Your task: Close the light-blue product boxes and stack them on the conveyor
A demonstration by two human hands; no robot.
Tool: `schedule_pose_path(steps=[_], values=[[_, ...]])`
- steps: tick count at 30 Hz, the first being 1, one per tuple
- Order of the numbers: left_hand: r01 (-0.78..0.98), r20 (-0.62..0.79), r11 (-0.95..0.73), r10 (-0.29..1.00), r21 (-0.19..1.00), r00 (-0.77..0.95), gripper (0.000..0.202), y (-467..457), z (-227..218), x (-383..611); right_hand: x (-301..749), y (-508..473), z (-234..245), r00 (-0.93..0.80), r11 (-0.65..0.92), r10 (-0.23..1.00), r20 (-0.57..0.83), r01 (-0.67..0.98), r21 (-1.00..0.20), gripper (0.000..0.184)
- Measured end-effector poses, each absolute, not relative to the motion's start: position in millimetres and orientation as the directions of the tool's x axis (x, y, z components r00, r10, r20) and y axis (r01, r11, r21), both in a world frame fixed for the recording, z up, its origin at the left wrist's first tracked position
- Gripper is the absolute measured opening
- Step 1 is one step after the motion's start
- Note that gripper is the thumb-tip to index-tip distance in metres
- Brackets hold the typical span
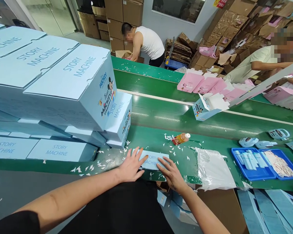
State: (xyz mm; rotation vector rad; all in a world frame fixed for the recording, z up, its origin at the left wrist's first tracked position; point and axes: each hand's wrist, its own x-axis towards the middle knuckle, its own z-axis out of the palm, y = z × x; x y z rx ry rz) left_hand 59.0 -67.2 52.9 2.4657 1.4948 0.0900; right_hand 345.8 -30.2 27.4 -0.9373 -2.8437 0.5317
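Observation:
A light blue cardboard box [151, 157] printed "STORY MACHINE" lies on the green workbench [141, 136] directly in front of me. My left hand [131, 165] rests on its left end with the fingers spread. Across its right end lie the fingers of my right hand [172, 172], also stretched out and apart. Neither hand is closed round the box. Parts of the printing are covered by my fingers. Small white paper scraps [107, 159] are scattered about the box.
Stacked blue boxes [63, 74] rise high on my left. A drink bottle [180, 139], a plastic bag [213, 167] and blue trays [251, 175] stand to the right. Beyond, an open blue box [207, 107] sits on the conveyor. Two people [150, 42] work on the far side.

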Motion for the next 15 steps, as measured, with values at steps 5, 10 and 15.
schedule_pose_path(steps=[5,10,15], values=[[0.896,-0.061,-0.397,0.907,0.201,0.416,0.065,-71.5,47.8,69.8,346.9,-28.0,31.4,-0.821,0.767,0.570,-0.041,0.549,-0.332,0.059],[0.894,-0.060,-0.391,0.909,0.217,0.412,0.065,-74.5,44.8,70.1,346.5,-27.2,35.4,-0.829,0.775,0.557,-0.055,0.543,-0.324,0.056],[0.883,-0.072,-0.414,0.896,0.222,0.438,0.071,-74.3,44.5,66.0,343.6,-32.4,36.7,-0.816,0.768,0.575,-0.055,0.561,-0.309,0.053]])
